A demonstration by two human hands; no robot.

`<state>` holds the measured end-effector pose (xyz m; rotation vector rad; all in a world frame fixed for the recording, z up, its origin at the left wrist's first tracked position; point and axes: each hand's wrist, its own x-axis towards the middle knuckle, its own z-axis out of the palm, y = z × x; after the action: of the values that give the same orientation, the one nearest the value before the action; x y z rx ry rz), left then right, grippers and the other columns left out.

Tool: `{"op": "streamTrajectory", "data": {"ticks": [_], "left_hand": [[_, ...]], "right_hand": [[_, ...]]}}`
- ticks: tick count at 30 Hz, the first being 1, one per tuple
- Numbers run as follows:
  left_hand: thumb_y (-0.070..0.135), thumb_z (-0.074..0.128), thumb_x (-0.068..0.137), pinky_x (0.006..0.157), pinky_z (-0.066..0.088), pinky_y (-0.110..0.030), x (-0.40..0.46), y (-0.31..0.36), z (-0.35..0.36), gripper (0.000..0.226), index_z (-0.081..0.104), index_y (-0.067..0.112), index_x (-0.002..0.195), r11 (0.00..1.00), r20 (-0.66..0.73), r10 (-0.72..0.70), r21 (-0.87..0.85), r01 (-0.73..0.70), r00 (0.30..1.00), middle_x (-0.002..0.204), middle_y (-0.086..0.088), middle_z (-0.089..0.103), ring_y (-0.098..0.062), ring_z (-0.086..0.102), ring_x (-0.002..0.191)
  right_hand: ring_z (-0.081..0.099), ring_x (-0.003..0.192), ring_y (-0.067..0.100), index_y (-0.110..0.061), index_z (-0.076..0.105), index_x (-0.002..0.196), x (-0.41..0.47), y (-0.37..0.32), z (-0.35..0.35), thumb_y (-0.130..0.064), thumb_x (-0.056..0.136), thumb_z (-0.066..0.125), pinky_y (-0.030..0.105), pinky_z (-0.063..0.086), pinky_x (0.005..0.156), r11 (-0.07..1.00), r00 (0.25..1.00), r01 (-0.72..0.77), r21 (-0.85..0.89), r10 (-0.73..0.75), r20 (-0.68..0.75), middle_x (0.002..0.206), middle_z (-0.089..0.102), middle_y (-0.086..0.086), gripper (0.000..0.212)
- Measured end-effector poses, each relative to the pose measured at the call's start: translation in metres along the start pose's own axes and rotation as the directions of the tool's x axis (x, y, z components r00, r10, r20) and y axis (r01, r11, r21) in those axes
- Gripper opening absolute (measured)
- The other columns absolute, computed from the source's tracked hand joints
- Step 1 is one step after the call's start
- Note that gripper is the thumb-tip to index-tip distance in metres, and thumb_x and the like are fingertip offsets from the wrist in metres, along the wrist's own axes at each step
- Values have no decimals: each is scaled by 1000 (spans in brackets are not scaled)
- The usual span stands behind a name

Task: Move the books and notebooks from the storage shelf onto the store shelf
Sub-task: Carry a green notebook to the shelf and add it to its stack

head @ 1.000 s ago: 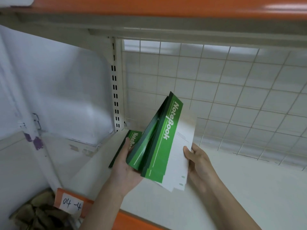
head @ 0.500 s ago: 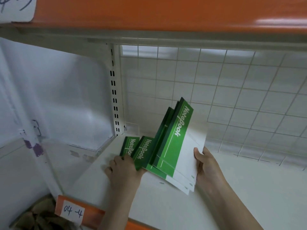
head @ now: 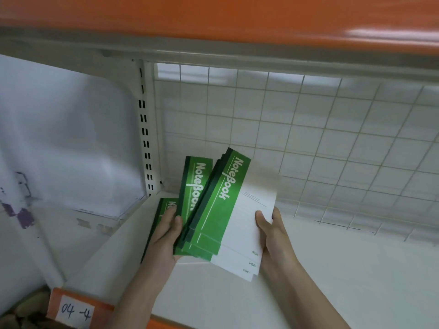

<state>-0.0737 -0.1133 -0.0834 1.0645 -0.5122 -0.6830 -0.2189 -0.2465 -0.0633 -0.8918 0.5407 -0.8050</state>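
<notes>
The shelf [head: 308, 269] is a white deck backed by a wire grid [head: 308, 138], with an orange beam [head: 213, 17] overhead and a slotted post [head: 146, 129] at its left corner; the grid gives the books a backstop to lean on. The notebooks [head: 225, 210] stand fanned and tilted rightward at the deck's left rear, lower edges on or just above the deck; which cannot be told. One notebook [head: 164, 210] lies lower, nearest the post. The right hand [head: 268, 229] grips the fan's outer edge, thumb over the white cover, apparently to square the stack. The left hand [head: 166, 231] curls its fingers round the left notebooks, probably to keep them from sliding. A tag [head: 74, 313] reads 04-4.
</notes>
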Motion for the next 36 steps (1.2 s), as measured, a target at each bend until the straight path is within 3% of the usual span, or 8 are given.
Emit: {"op": "streamTrajectory", "data": {"ticks": [4, 6, 7, 10, 14, 18, 24, 36], "left_hand": [[52, 56, 78, 74, 58, -39, -12, 11, 11, 40, 64, 33, 112, 997, 209, -69, -25, 75, 976, 109, 2, 71, -19, 68, 101], [46, 50, 89, 84, 54, -47, -9, 5, 6, 29, 66, 31, 108, 969, 80, 51, 237, -69, 995, 104, -4, 72, -27, 68, 99], [38, 58, 89, 86, 52, -50, -4, -1, -1, 18, 67, 31, 102, 872, -27, 170, 470, -138, 985, 104, -6, 72, -30, 66, 98], [24, 57, 78, 83, 43, -50, 7, -29, -16, 39, 61, 9, 113, 106, -205, 404, 979, 176, 892, 108, -21, 61, -39, 53, 101], [12, 63, 59, 68, 42, -48, 6, -46, -11, 59, 55, -19, 109, -77, -185, 463, 966, 248, 867, 80, -35, 54, -44, 54, 75], [15, 79, 65, 73, 45, -42, 8, -24, -10, 52, 57, -9, 104, 38, -325, 275, 944, 328, 905, 90, -29, 59, -44, 58, 86], [16, 58, 91, 63, 41, -29, 0, -8, -2, 4, 55, 13, 92, 806, -123, 291, 566, -173, 949, 79, -6, 61, -21, 57, 74], [31, 69, 82, 78, 49, -8, -14, -2, 17, 37, 53, 35, 116, 815, 151, 269, 490, -309, 951, 104, 28, 66, 7, 62, 98]], "right_hand": [[69, 97, 25, -19, 48, 126, -3, 0, 2, -9, 99, 45, 40, 59, 74, 998, 994, -62, 0, 62, 85, 117, 68, 5, 29], [70, 93, 25, -17, 50, 124, -6, -2, 3, -7, 98, 46, 39, 59, 69, 999, 993, -38, 5, 37, 108, 116, 68, 7, 28], [70, 93, 25, -16, 51, 124, -6, -3, 4, -7, 98, 46, 38, 59, 68, 1000, 993, -24, 9, 23, 119, 116, 68, 8, 28], [70, 95, 27, -12, 53, 124, -6, -4, 3, -8, 97, 46, 38, 59, 69, 999, 990, -19, 35, 14, 137, 116, 68, 10, 28], [67, 101, 29, -13, 53, 124, -5, -6, 2, -8, 97, 46, 43, 58, 79, 999, 991, -10, 46, 4, 132, 117, 68, 9, 28], [65, 107, 33, -15, 53, 124, -4, -5, 1, -7, 97, 46, 49, 54, 87, 999, 990, 0, 37, -5, 137, 118, 67, 9, 29], [65, 106, 29, -23, 55, 121, -3, 2, 0, -5, 97, 47, 50, 52, 91, 979, 979, 188, -83, -179, 102, 118, 68, 5, 31], [62, 114, 19, -15, 46, 130, -7, 3, 0, -16, 91, 53, 33, 53, 92, 844, 868, 478, -241, -414, 272, 122, 65, 2, 40]]}}
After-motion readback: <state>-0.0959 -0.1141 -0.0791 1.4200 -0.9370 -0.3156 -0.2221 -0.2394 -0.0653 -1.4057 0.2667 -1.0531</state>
